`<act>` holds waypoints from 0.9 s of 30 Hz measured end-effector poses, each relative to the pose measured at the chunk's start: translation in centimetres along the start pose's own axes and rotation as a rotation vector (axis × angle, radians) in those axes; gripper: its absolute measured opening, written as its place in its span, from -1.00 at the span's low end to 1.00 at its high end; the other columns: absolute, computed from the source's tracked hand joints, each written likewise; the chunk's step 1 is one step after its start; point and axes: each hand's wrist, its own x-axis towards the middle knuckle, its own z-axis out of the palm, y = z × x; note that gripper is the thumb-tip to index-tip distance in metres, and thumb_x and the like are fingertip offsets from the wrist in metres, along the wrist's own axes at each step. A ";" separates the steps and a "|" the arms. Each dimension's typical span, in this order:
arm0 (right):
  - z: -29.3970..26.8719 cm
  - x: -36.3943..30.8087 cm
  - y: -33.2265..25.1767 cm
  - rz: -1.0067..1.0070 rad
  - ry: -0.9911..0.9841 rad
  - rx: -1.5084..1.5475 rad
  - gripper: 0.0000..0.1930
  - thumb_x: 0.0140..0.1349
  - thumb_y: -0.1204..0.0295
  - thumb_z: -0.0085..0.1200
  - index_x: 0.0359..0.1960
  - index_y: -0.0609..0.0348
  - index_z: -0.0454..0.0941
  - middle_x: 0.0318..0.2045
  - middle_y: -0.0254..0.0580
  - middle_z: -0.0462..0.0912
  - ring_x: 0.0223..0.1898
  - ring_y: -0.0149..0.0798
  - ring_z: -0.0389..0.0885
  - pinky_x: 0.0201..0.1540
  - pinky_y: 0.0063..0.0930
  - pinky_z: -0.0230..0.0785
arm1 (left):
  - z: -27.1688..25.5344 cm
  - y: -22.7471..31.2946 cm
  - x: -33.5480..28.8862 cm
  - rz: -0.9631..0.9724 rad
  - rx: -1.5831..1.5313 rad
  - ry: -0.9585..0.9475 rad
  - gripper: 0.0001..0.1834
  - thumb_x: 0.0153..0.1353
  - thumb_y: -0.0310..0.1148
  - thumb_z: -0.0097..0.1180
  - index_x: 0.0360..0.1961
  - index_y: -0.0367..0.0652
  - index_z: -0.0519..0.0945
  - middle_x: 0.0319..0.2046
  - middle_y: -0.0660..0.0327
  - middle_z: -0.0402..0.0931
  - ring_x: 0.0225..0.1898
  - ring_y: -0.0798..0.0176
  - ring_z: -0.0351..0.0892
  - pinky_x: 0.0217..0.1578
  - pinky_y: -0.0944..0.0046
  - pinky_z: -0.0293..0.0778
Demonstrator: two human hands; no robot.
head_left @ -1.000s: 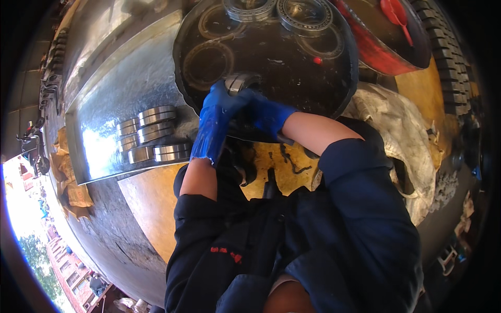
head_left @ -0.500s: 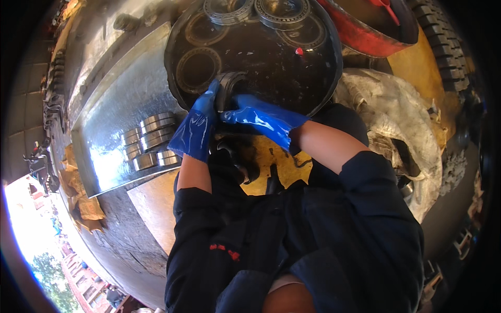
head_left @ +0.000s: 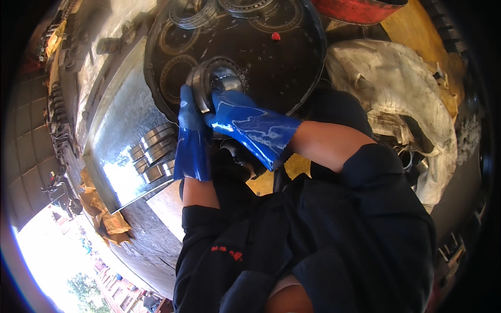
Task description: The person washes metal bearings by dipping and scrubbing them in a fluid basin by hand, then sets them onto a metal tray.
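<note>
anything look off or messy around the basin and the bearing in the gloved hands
Nothing looks damaged. The left hand and right hand hold a bearing tilted on edge over the dark round basin, while other bearings lie flat in it.

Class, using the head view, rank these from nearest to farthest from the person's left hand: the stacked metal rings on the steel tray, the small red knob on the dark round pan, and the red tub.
From the left hand:
1. Stacked rings, just to its left on the tray.
2. Red knob, up and right on the pan.
3. Red tub, farthest, at the top edge.
</note>
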 end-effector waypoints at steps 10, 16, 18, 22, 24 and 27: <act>-3.2 -1.8 1.1 -0.422 -0.108 -0.192 -0.64 0.37 0.17 0.17 0.01 0.18 0.65 -0.09 0.06 0.71 0.02 0.02 0.70 0.10 -0.13 0.55 | 3.7 0.4 -4.1 0.311 0.166 0.089 -0.32 0.50 0.22 -0.11 0.25 -0.18 0.53 -0.01 0.00 0.67 -0.05 0.13 0.70 -0.02 0.18 0.66; -4.1 -2.3 2.2 -0.554 -0.092 -0.193 -0.68 0.33 0.21 0.17 -0.08 0.21 0.68 -0.15 0.07 0.71 -0.04 0.04 0.71 0.05 -0.11 0.54 | 5.1 -0.9 -5.8 0.296 0.155 0.128 -0.31 0.47 0.23 -0.04 0.25 -0.19 0.53 0.03 -0.01 0.66 -0.03 0.07 0.70 0.01 0.10 0.68; -4.3 -2.8 2.4 -0.596 -0.083 -0.202 -0.69 0.32 0.22 0.17 -0.11 0.21 0.69 -0.18 0.08 0.71 -0.06 0.04 0.71 0.04 -0.10 0.54 | 5.3 -1.5 -6.1 0.211 0.058 0.218 -0.27 0.44 0.25 -0.01 0.27 -0.21 0.51 0.05 -0.05 0.65 0.01 0.05 0.70 0.03 0.04 0.70; -5.2 -3.4 2.6 -0.679 -0.066 -0.216 -0.71 0.30 0.25 0.17 -0.17 0.23 0.71 -0.22 0.09 0.72 -0.11 0.06 0.72 0.01 -0.09 0.54 | 6.1 -2.0 -7.3 0.180 0.039 0.214 -0.29 0.45 0.21 -0.02 0.29 -0.21 0.47 0.10 -0.09 0.62 0.02 0.02 0.69 0.04 0.03 0.69; -5.4 -3.7 2.7 -0.713 -0.058 -0.227 -0.72 0.29 0.26 0.17 -0.20 0.23 0.72 -0.24 0.09 0.72 -0.13 0.06 0.72 0.00 -0.08 0.54 | 6.6 -2.4 -8.0 0.123 0.019 0.252 -0.30 0.46 0.19 -0.01 0.28 -0.22 0.48 0.09 -0.08 0.62 0.02 0.01 0.69 0.04 0.02 0.69; -5.6 -4.0 2.4 -0.765 -0.058 -0.241 -0.74 0.27 0.28 0.17 -0.24 0.24 0.73 -0.27 0.10 0.72 -0.16 0.07 0.72 -0.03 -0.07 0.54 | 5.7 -3.0 -8.1 0.090 -0.025 0.277 -0.32 0.46 0.17 0.01 0.26 -0.23 0.48 0.07 -0.06 0.63 0.02 -0.02 0.68 0.05 -0.04 0.67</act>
